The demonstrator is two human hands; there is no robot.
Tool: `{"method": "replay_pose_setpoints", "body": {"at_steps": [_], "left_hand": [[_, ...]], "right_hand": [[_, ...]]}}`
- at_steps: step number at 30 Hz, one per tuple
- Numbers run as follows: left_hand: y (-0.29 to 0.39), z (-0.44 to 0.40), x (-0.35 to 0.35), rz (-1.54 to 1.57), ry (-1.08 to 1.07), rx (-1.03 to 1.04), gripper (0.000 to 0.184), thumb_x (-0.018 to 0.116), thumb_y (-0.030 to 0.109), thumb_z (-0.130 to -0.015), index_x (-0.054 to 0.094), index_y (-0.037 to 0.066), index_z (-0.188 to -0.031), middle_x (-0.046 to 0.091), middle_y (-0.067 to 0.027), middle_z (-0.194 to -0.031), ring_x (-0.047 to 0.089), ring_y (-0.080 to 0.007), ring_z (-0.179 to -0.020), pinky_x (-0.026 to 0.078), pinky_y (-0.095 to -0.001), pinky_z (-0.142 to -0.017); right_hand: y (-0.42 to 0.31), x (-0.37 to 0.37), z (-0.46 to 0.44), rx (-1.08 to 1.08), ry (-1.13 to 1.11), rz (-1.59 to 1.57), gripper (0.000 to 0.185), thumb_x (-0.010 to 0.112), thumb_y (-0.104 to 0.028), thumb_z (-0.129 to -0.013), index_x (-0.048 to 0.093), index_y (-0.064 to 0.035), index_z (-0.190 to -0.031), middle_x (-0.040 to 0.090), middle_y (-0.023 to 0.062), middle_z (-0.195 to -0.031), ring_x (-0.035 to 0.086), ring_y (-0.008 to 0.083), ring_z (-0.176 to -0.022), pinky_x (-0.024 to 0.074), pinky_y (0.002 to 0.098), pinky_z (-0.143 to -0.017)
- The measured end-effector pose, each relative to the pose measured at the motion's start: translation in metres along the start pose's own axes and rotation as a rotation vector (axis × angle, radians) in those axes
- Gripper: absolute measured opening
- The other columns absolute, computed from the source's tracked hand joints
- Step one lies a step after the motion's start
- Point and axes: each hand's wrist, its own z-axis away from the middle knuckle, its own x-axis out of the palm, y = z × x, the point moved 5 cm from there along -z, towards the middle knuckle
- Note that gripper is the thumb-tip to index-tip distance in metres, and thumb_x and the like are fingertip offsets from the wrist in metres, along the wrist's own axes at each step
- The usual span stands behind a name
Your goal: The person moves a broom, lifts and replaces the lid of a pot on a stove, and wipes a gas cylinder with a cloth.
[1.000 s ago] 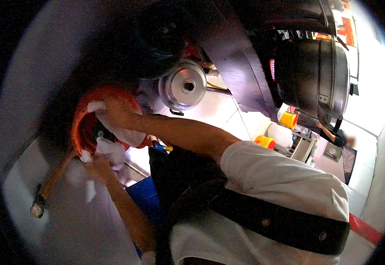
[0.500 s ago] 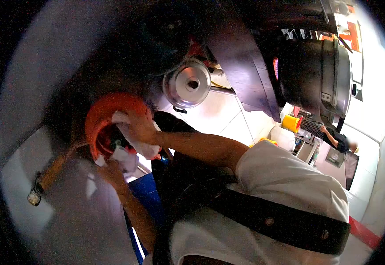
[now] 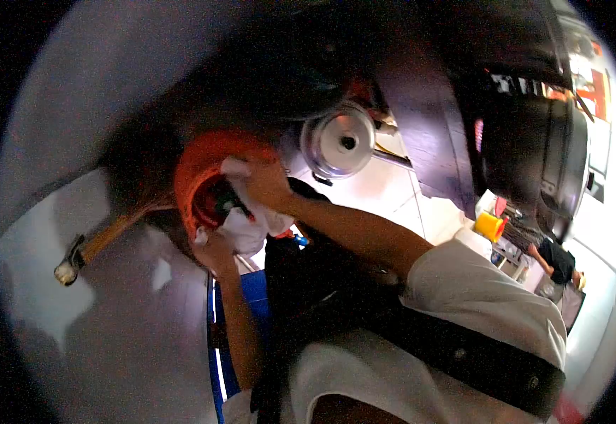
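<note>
An orange-red bucket-like container (image 3: pixel 198 152) with a dark inside stands left of the middle. My right hand (image 3: pixel 269 185), reaching in from the right, is closed around a white cloth (image 3: pixel 244 232) at the container's rim. Lower down, my left hand (image 3: pixel 216 256) grips the cloth's other side by the near rim. Part of the cloth hangs bunched between both hands. Inside the container is something dark green that I cannot make out. My fingers are partly hidden by the cloth and by blur.
A wooden-handled tool (image 3: pixel 103 237) lies left of the container. A round silver lid or pot (image 3: pixel 333 145) is beyond my right hand. A big dark pot (image 3: pixel 527 152) stands at right. Farther off are a yellow container (image 3: pixel 490 226) and another person (image 3: pixel 555 260).
The view has shifted, so the container, the tool and the pots appear farther right. Both hands stay on the cloth at the container, with only slight movement.
</note>
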Motion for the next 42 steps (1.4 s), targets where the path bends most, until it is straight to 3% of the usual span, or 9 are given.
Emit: {"method": "replay_pose_setpoints", "body": {"at_steps": [9, 14, 19, 25, 27, 30, 32, 35, 42], "left_hand": [[0.045, -0.129, 0.021, -0.449, -0.208, 0.244, 0.028, 0.058, 0.016, -0.081, 0.058, -0.009, -0.093, 0.063, -0.0250, -0.088, 0.061, -0.0382, -0.080, 0.048, -0.0402, -0.072], [-0.009, -0.082, 0.035, -0.677, 0.040, 0.595, 0.021, 0.057, 0.010, -0.075, 0.059, -0.008, -0.085, 0.063, -0.0255, -0.084, 0.060, -0.0403, -0.078, 0.049, -0.0425, -0.071], [-0.094, -0.052, 0.006, -0.532, -0.073, 0.390, 0.026, 0.059, 0.007, -0.068, 0.055, -0.009, -0.089, 0.060, -0.0200, -0.076, 0.058, -0.0402, -0.076, 0.048, -0.0429, -0.071], [0.015, -0.058, 0.024, -0.890, -0.179, 0.710, 0.028, 0.063, 0.020, -0.076, 0.061, -0.003, -0.090, 0.064, -0.0176, -0.084, 0.060, -0.0344, -0.077, 0.049, -0.0425, -0.070], [-0.051, -0.109, 0.029, -1.179, -0.275, 0.666, 0.032, 0.060, 0.032, -0.083, 0.064, 0.001, -0.088, 0.064, -0.0198, -0.090, 0.061, -0.0355, -0.084, 0.050, -0.0468, -0.072], [-0.060, -0.079, 0.025, -0.737, -0.146, 0.516, 0.037, 0.055, 0.025, -0.087, 0.054, -0.007, -0.104, 0.059, -0.0265, -0.101, 0.059, -0.0369, -0.089, 0.047, -0.0444, -0.077], [-0.022, -0.036, 0.019, -0.443, -0.106, 0.176, 0.042, 0.053, 0.025, -0.090, 0.048, -0.012, -0.109, 0.056, -0.0303, -0.106, 0.058, -0.0383, -0.092, 0.046, -0.0448, -0.080], [0.002, 0.000, 0.019, -0.186, -0.045, 0.374, 0.042, 0.054, 0.026, -0.089, 0.049, -0.012, -0.108, 0.057, -0.0298, -0.102, 0.059, -0.0384, -0.091, 0.046, -0.0451, -0.080], [-0.014, -0.040, 0.029, -0.410, -0.065, 0.244, 0.032, 0.056, 0.020, -0.088, 0.052, -0.009, -0.101, 0.062, -0.0221, -0.096, 0.061, -0.0371, -0.084, 0.047, -0.0428, -0.071]], "right_hand": [[-0.013, -0.001, -0.091, 0.250, -0.091, -0.220, 0.049, 0.066, -0.038, -0.080, 0.057, -0.0015, -0.111, 0.062, 0.0223, -0.105, 0.061, 0.0403, -0.094, 0.0486, 0.0455, -0.083], [-0.002, -0.009, -0.038, 0.127, 0.008, -0.248, 0.050, 0.066, -0.039, -0.079, 0.055, -0.0022, -0.112, 0.061, 0.0235, -0.105, 0.059, 0.0412, -0.095, 0.0482, 0.0470, -0.081], [0.015, 0.003, 0.020, -0.029, 0.135, -0.190, 0.036, 0.061, -0.036, -0.083, 0.061, -0.0106, -0.109, 0.059, 0.0179, -0.112, 0.059, 0.0394, -0.096, 0.0494, 0.0468, -0.077], [0.013, -0.007, -0.014, 0.192, 0.021, -0.245, 0.042, 0.060, -0.038, -0.084, 0.059, -0.0070, -0.112, 0.060, 0.0191, -0.108, 0.062, 0.0384, -0.090, 0.0485, 0.0482, -0.080], [0.016, -0.001, -0.017, 0.227, 0.036, -0.351, 0.045, 0.060, -0.037, -0.084, 0.056, -0.0048, -0.114, 0.060, 0.0205, -0.107, 0.061, 0.0400, -0.090, 0.0477, 0.0498, -0.081], [0.021, -0.007, -0.012, 0.186, 0.095, -0.349, 0.049, 0.060, -0.038, -0.084, 0.054, -0.0039, -0.118, 0.060, 0.0213, -0.106, 0.061, 0.0414, -0.091, 0.0466, 0.0511, -0.082], [0.013, -0.031, 0.010, 0.159, 0.051, -0.256, 0.049, 0.060, -0.038, -0.084, 0.053, -0.0054, -0.120, 0.060, 0.0200, -0.106, 0.061, 0.0409, -0.091, 0.0467, 0.0505, -0.081], [0.028, -0.015, 0.025, 0.080, 0.152, -0.115, 0.046, 0.060, -0.038, -0.085, 0.054, -0.0075, -0.119, 0.060, 0.0175, -0.106, 0.061, 0.0391, -0.091, 0.0473, 0.0493, -0.080], [0.031, -0.011, -0.007, 0.108, 0.036, -0.136, 0.040, 0.061, -0.035, -0.084, 0.060, -0.0079, -0.113, 0.062, 0.0161, -0.106, 0.062, 0.0362, -0.091, 0.0494, 0.0464, -0.078]]}}
